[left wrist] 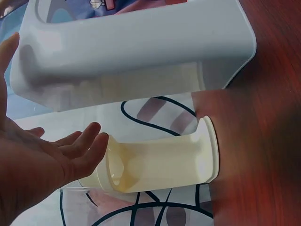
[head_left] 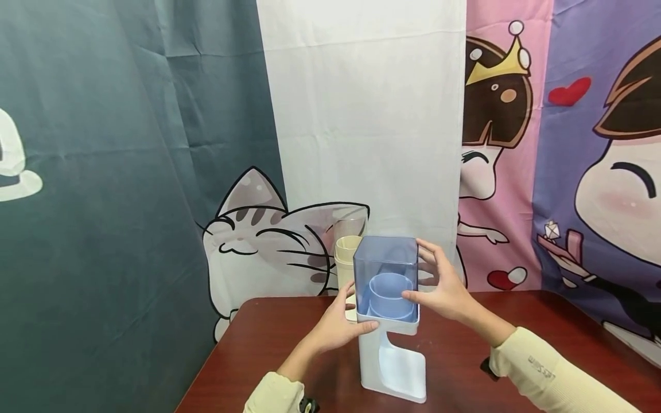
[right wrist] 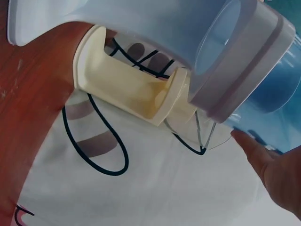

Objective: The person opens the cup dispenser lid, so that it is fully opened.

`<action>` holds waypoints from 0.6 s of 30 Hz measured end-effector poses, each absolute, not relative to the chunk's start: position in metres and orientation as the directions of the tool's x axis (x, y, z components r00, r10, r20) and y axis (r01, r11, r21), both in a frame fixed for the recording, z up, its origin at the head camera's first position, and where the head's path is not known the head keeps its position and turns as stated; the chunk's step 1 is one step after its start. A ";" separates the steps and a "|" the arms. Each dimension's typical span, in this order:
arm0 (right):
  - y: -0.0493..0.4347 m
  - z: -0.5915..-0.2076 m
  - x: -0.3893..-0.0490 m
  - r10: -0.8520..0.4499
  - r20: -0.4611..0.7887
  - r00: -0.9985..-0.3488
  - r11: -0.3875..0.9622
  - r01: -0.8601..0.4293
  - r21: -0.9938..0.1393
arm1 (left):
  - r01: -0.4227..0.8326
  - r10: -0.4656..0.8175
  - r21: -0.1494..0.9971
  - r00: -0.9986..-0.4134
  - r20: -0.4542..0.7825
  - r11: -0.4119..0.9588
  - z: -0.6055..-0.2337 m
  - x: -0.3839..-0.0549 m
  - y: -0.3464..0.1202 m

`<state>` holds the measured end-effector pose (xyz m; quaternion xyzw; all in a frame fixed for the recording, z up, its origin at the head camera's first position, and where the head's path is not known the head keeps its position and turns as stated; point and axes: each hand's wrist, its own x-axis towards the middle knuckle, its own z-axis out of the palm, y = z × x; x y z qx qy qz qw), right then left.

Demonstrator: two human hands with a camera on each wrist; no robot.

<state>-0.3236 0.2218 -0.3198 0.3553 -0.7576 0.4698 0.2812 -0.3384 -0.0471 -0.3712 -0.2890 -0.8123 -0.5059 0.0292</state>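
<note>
A white dispenser stand (head_left: 369, 361) with a C-shaped side stands upright on the table. On its top sits a see-through blue square cover (head_left: 384, 252), with a round cup-like part (head_left: 391, 295) visible inside. My right hand (head_left: 446, 287) holds the cover at its right side, thumb across the front and fingers toward the back. My left hand (head_left: 335, 324) is at the left side, its thumb against the white rim under the cover. In the left wrist view, several fingers of the left hand (left wrist: 42, 165) are loosely spread, apart from the white stand.
Behind the white stand is a cream dispenser (left wrist: 160, 162) of similar shape with a clear top. The reddish-brown table (head_left: 289, 344) ends at a cartoon-printed curtain (head_left: 361, 115) close behind both dispensers.
</note>
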 end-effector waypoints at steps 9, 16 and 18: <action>0.221 -0.320 -0.331 -0.375 0.749 -0.546 0.127 -0.831 -0.542 | 0.494 0.473 0.829 -0.815 0.335 0.264 -0.377 -0.340 -0.047; 0.221 -0.320 -0.332 -0.443 0.728 -0.523 0.038 -0.823 -0.567 | 0.500 0.492 0.834 -0.800 0.343 0.232 -0.379 -0.341 -0.044; 0.221 -0.321 -0.332 -0.456 0.722 -0.519 0.014 -0.816 -0.578 | 0.514 0.494 0.827 -0.793 0.356 0.228 -0.381 -0.342 -0.043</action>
